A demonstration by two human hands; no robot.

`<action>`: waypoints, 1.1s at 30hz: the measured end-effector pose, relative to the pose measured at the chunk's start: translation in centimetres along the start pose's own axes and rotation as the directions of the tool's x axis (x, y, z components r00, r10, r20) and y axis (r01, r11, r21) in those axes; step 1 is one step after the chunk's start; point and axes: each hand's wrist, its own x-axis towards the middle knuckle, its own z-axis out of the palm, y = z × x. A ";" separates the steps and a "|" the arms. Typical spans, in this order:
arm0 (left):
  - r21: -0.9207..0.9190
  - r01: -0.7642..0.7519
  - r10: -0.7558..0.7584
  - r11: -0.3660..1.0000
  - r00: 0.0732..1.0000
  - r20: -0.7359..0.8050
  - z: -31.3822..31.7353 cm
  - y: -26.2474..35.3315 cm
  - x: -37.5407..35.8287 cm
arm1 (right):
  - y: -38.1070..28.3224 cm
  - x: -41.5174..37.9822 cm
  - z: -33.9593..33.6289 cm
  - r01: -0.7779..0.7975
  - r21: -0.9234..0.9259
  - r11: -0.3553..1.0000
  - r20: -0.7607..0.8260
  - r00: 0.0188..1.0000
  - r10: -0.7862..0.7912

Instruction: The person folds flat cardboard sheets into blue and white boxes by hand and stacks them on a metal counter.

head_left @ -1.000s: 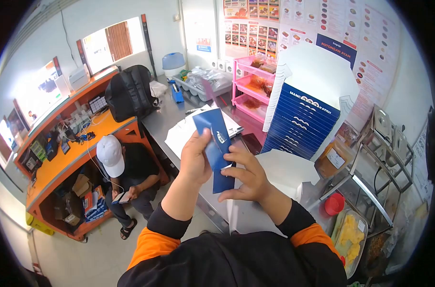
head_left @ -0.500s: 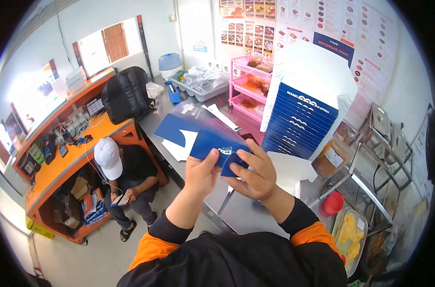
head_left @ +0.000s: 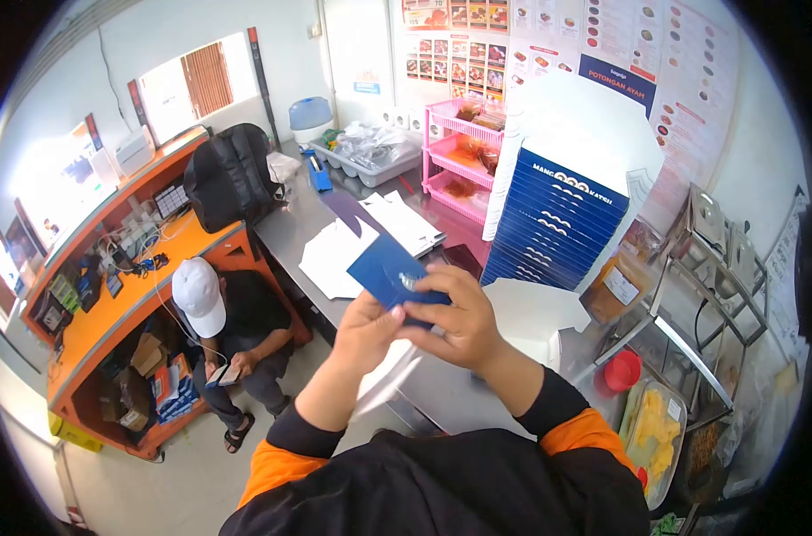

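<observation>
Both my hands hold one blue cardboard piece point(head_left: 390, 271) with a small white print, over the metal table point(head_left: 285, 234). My left hand point(head_left: 368, 332) grips its lower edge, and my right hand point(head_left: 460, 314) has its fingers bent over the right side. A purplish-blue flap extends up and left from the piece, and a white part shows below my left hand, blurred. White cardboard sheets point(head_left: 330, 259) lie on the table just beyond. Right of my hands, a tall stack of blue boxes point(head_left: 556, 223) stands beside an open white box point(head_left: 527, 330).
Behind are a pink tiered rack point(head_left: 460, 152) and a grey tray point(head_left: 370, 156) of plastic bags. A red cup point(head_left: 619, 371), a container of yellow food point(head_left: 656, 438) and a metal rack point(head_left: 692, 330) stand right. A seated person point(head_left: 236, 313) in a white cap is at left.
The blue cardboard has turned and shifted slightly left and down in my hands. Its large flap has swung, uncovering more white sheets. A white part now shows below my left hand.
</observation>
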 end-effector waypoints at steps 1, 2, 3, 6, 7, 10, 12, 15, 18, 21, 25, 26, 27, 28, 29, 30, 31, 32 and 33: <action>0.043 0.049 -0.051 0.998 0.997 0.057 -0.6 0.8 -0.5 | 0.0 0.0 -0.6 -0.045 0.123 0.991 0.088 0.996 0.034; 0.084 0.127 -0.133 0.988 0.988 0.076 -1.4 1.5 -1.1 | 1.0 0.2 -0.9 -0.028 0.244 0.969 0.010 1.000 0.026; 0.124 0.206 -0.217 0.971 0.972 0.089 -2.0 1.9 -1.7 | 1.4 1.3 -0.6 -0.197 0.395 0.897 -0.010 0.976 0.218; 0.110 0.363 -0.379 0.925 0.894 0.239 -1.6 2.4 -3.0 | 4.0 4.3 0.2 -0.635 0.577 0.514 0.401 0.768 0.499; 0.088 0.425 -0.434 0.901 0.867 0.246 -1.5 2.4 -3.5 | 5.5 4.7 0.3 -0.771 0.430 0.470 0.705 0.612 0.358; 0.086 0.469 -0.473 0.879 0.837 0.275 -1.2 2.2 -4.7 | 4.8 4.5 2.1 -0.853 0.245 0.461 0.940 0.326 0.102; 0.103 0.514 -0.521 0.852 0.809 0.274 -1.1 2.4 -5.3 | 4.7 4.5 2.7 -0.787 0.303 0.537 0.942 0.332 -0.046; -0.044 0.592 -0.546 0.805 0.768 0.335 -2.5 1.0 -5.6 | 3.1 6.0 2.2 -0.635 0.338 0.695 0.899 0.436 -0.039; -0.078 0.589 -0.547 0.804 0.785 0.291 -2.1 1.8 -5.6 | 3.4 6.7 2.7 -0.489 0.388 0.781 0.847 0.524 -0.092; -0.009 0.592 -0.562 0.806 0.769 0.305 -2.5 1.8 -5.4 | 2.0 6.4 3.7 -0.518 0.352 0.780 0.928 0.084 -0.363; -0.093 0.584 -0.491 0.807 0.749 0.446 -4.3 1.2 -5.2 | 3.0 6.8 3.3 -0.666 0.274 0.693 0.960 0.143 -0.243; -0.202 0.581 -0.412 0.789 0.743 0.528 -5.0 1.4 -4.8 | 3.3 7.0 3.0 -0.676 0.299 0.674 0.954 0.233 -0.189; -0.307 0.578 -0.322 0.756 0.737 0.594 -5.7 1.5 -4.6 | 3.7 7.2 2.3 -0.725 0.305 0.617 0.943 0.321 -0.090; -0.383 0.528 -0.281 0.758 0.794 0.539 -6.8 1.5 -4.4 | 4.4 7.6 1.4 -0.764 0.325 0.557 0.918 0.397 0.009; -0.449 0.465 -0.235 0.763 0.847 0.477 -8.2 1.5 -4.3 | 5.1 8.1 0.7 -0.789 0.357 0.499 0.880 0.463 0.102; -0.510 0.392 -0.185 0.766 0.893 0.410 -9.5 1.6 -4.3 | 6.6 7.9 0.3 -0.786 0.517 0.338 0.771 0.599 0.216; -0.564 0.315 -0.132 0.763 0.931 0.342 -10.1 2.2 -4.5 | 7.9 7.6 0.3 -0.721 0.669 0.178 0.643 0.682 0.348; -0.754 0.095 -0.126 0.650 0.992 0.016 -7.6 3.4 -4.8 | 7.8 8.0 0.3 -0.646 0.761 0.057 0.539 0.680 0.496; -0.786 -0.126 0.086 0.605 0.992 -0.093 -6.4 4.3 -4.3 | 7.5 8.0 0.3 -0.538 0.841 -0.049 0.440 0.629 0.640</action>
